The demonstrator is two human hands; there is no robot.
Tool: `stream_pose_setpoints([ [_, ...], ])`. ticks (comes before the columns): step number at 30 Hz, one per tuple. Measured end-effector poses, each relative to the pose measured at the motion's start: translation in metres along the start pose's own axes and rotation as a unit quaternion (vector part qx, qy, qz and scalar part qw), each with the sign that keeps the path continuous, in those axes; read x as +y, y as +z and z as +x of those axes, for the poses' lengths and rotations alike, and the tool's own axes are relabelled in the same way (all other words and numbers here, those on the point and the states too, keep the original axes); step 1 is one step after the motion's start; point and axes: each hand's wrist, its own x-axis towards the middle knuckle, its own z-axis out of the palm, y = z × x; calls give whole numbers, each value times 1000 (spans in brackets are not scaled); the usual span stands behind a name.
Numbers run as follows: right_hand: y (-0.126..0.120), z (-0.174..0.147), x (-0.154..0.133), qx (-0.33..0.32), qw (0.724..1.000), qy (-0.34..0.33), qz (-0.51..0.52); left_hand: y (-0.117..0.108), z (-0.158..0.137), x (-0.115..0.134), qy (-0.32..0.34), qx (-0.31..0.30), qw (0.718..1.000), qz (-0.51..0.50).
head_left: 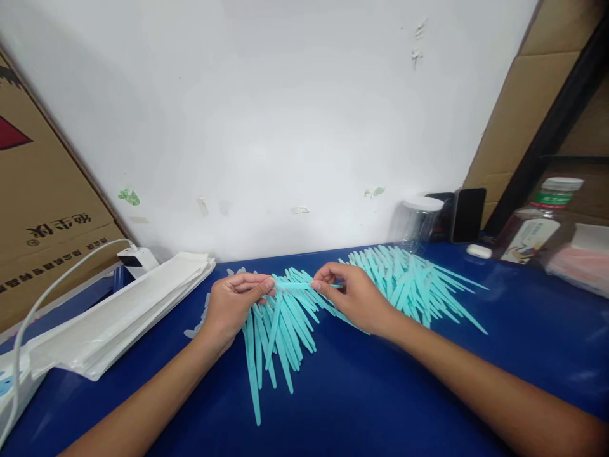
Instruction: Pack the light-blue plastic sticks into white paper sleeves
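Observation:
Between my two hands stretches a flat turquoise tapered strip [294, 287], held level above a pile of similar strips. Its left end is pinched between the thumb and fingers of my left hand [235, 304]. My right hand [352, 293] pinches the same strip farther right, fingers closed. Below lies a fanned pile of turquoise strips [290, 324], narrow tips toward me. A second, larger heap of turquoise strips [409, 285] sits beyond my right hand. Several clear, whitish pieces [195, 331] lie beside my left hand, partly hidden by it.
White paper or plastic sleeves [118, 317] are stacked at left, near a white device [137, 261] with a cable. At the back right stand a clear lidded jar [421, 225], a phone [469, 216], a white case [479, 252] and a bottle [535, 231]. A wall [295, 127] borders the blue table [361, 400].

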Motion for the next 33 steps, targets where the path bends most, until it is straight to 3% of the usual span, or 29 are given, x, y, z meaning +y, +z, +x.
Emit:
stream_pose_setpoints([
  [3,-3,2,1,4,1000,-14,-8,-1,-1,5,39,-8,998,38],
  [5,-16,9,6,36,998,-20,-43,-7,3,9,115,-6,986,121],
  [7,-38,18,12,101,987,-17,-125,-19,10,14,211,5,944,252],
  [9,-63,25,20,139,956,9,-258,-36,20,17,274,14,880,387],
  [12,-90,29,27,111,885,86,-443,-62,35,19,240,5,814,529],
  [14,-97,27,26,88,847,129,-508,-76,41,20,199,-5,785,587],
  [17,-100,20,18,55,818,175,-545,-88,45,23,145,-22,770,621],
  [20,-102,13,10,4,807,210,-552,-92,46,25,129,-45,776,616],
  [22,-103,11,7,-1,812,210,-544,-92,45,26,132,-64,789,596],
  [24,-101,11,4,34,840,170,-515,-88,43,26,140,-87,812,560],
  [26,-89,10,-2,60,895,94,-432,-83,40,27,149,-121,840,508],
  [29,-54,3,-12,9,971,11,-239,-77,38,28,142,-172,867,446],
  [31,-26,-5,-18,-28,984,-2,-177,-78,38,27,127,-182,866,449],
  [33,-2,-15,-20,-65,980,-13,-189,-82,40,27,106,-183,852,480],
])
